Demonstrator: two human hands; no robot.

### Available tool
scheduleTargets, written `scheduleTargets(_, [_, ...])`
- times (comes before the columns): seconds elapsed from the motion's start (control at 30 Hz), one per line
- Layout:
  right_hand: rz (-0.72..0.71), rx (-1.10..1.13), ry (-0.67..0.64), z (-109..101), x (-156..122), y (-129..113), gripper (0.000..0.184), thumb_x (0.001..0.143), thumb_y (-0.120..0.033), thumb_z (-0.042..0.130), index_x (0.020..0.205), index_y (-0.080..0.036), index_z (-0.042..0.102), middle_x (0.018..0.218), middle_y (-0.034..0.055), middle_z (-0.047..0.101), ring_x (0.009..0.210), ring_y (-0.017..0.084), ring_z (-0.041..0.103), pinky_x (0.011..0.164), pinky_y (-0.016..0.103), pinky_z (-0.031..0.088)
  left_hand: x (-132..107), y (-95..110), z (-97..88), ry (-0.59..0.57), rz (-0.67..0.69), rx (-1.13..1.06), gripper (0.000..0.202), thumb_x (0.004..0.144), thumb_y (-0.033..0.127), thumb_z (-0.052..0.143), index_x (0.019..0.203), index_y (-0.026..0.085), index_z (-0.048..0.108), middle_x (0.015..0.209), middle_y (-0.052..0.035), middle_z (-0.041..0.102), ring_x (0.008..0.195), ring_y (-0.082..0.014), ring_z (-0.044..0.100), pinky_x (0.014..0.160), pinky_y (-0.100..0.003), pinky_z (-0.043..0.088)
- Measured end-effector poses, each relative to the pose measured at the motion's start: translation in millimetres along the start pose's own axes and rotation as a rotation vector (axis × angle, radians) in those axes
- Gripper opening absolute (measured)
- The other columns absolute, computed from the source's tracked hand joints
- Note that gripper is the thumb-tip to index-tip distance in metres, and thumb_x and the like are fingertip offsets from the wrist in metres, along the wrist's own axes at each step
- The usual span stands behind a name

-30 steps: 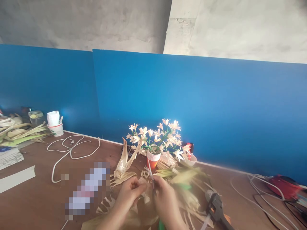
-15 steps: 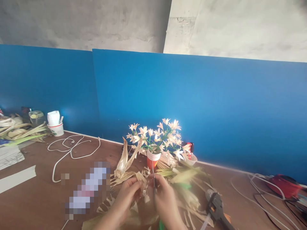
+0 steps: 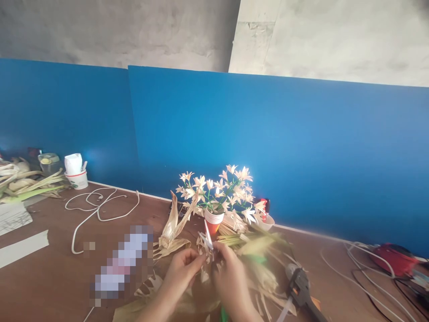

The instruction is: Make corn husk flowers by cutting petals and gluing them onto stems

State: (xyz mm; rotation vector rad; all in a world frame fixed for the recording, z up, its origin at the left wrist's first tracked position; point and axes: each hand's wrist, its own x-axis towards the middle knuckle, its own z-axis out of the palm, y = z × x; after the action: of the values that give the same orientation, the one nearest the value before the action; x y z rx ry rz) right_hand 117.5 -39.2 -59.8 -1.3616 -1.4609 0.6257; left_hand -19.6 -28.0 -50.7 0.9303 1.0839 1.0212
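Note:
Both of my hands meet over the table in front of the flowers. My left hand [image 3: 182,268] is closed in a pinch on a small pale strip of corn husk [image 3: 205,273]. My right hand [image 3: 231,275] is closed around scissors [image 3: 208,237], whose bright blades point away from me beside the husk; the handles are hidden by the hand. Just beyond stands a red and white paper cup [image 3: 213,220] holding cream husk flowers [image 3: 217,192] on green stems. Dried husks [image 3: 172,228] lie to its left, and more husk leaves [image 3: 264,273] lie to the right.
A glue gun [image 3: 301,288] lies at the right, near cables and a red object [image 3: 393,259]. White cable [image 3: 98,210], a paper strip [image 3: 25,248], a white tub [image 3: 77,179] and a husk pile [image 3: 30,181] are on the left. A blue panel [image 3: 268,147] rises behind.
The scissor blades have turned and tipped left, showing bright and spread where a thin dark edge showed before. The husk in my left hand looks smaller in view. Both hands stay nearly in place.

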Motion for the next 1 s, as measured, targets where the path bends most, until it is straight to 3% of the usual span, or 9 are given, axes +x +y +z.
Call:
scheduleTargets(0.17, [-0.013, 0.102, -0.117, 5.6, -3.7, 0.2, 0.038, 0.065, -0.011, 0.052, 0.1, -0.019, 0.066, 0.085, 0.0046, 0.067, 0.079, 0.021, 0.061, 0.073, 0.029, 0.048, -7.9, 9.0, 4.6, -0.032, 0.024, -0.086, 0.041, 0.057, 0.052, 0.08, 0.064, 0.014, 0.065, 0.059, 0.0013, 0.059, 0.044, -0.0058, 0.04, 0.042, -0.019, 0.021])
scheduleTargets(0.3, [0.131, 0.293, 0.014, 4.1, 3.6, -3.2, 0.027, 0.07, -0.022, 0.06, 0.097, -0.017, 0.063, 0.07, 0.0018, 0.063, 0.066, 0.019, 0.058, 0.062, 0.027, 0.048, -3.0, 3.9, 0.1, -0.017, 0.036, -0.073, 0.041, 0.06, 0.052, 0.078, 0.07, 0.013, 0.068, 0.05, 0.0043, 0.054, 0.037, -0.002, 0.023, 0.04, -0.021, 0.011])
scheduleTargets(0.43, [0.275, 0.433, -0.03, 2.8, 9.3, -4.1, 0.024, 0.062, -0.023, 0.069, 0.084, -0.016, 0.064, 0.064, -0.0009, 0.06, 0.058, 0.015, 0.053, 0.054, 0.024, 0.044, 10.1, -10.7, -3.7, -0.081, 0.038, -0.024, 0.048, 0.054, 0.059, 0.078, 0.064, 0.014, 0.064, 0.041, 0.0078, 0.044, 0.032, -0.002, 0.023, 0.039, -0.022, 0.012])
scheduleTargets(0.63, [0.275, 0.507, -0.035, 6.2, 7.3, -4.5, 0.03, 0.058, -0.025, 0.073, 0.085, -0.016, 0.066, 0.06, -0.0027, 0.058, 0.054, 0.013, 0.05, 0.053, 0.023, 0.041, 17.1, -19.3, -2.0, -0.046, -0.004, -0.075, 0.055, 0.042, 0.063, 0.081, 0.057, 0.016, 0.057, 0.039, 0.0098, 0.041, 0.032, -0.0015, 0.02, 0.038, -0.021, 0.011])
scheduleTargets(0.8, [0.312, 0.491, 0.021, 5.9, 7.6, -4.9, 0.031, 0.057, -0.03, 0.075, 0.083, -0.016, 0.065, 0.058, -0.0028, 0.058, 0.051, 0.012, 0.049, 0.049, 0.023, 0.041, 7.9, -8.5, -0.9, -0.012, 0.004, -0.165, 0.045, 0.047, 0.052, 0.084, 0.065, 0.015, 0.064, 0.046, 0.008, 0.047, 0.037, -0.0027, 0.026, 0.04, -0.02, 0.017])
scheduleTargets(0.87, [0.315, 0.484, -0.052, 4.9, 6.5, -1.6, 0.03, 0.061, -0.033, 0.074, 0.083, -0.016, 0.065, 0.058, -0.0024, 0.059, 0.051, 0.013, 0.05, 0.049, 0.023, 0.041, 5.1, -3.0, -2.1, 0.047, 0.022, -0.182, 0.044, 0.048, 0.051, 0.084, 0.063, 0.016, 0.062, 0.045, 0.0088, 0.044, 0.037, -0.0032, 0.026, 0.041, -0.02, 0.016])
scheduleTargets(1.0, [0.362, 0.477, -0.356, 6.1, -1.1, 6.8, 0.038, 0.068, -0.049, 0.072, 0.083, -0.016, 0.062, 0.055, -0.0018, 0.06, 0.048, 0.013, 0.054, 0.045, 0.021, 0.037, 5.3, 1.7, -7.7, 0.16, 0.058, -0.188, 0.044, 0.055, 0.052, 0.08, 0.06, 0.017, 0.054, 0.044, 0.0112, 0.035, 0.038, -0.0028, 0.022, 0.041, -0.019, 0.012])
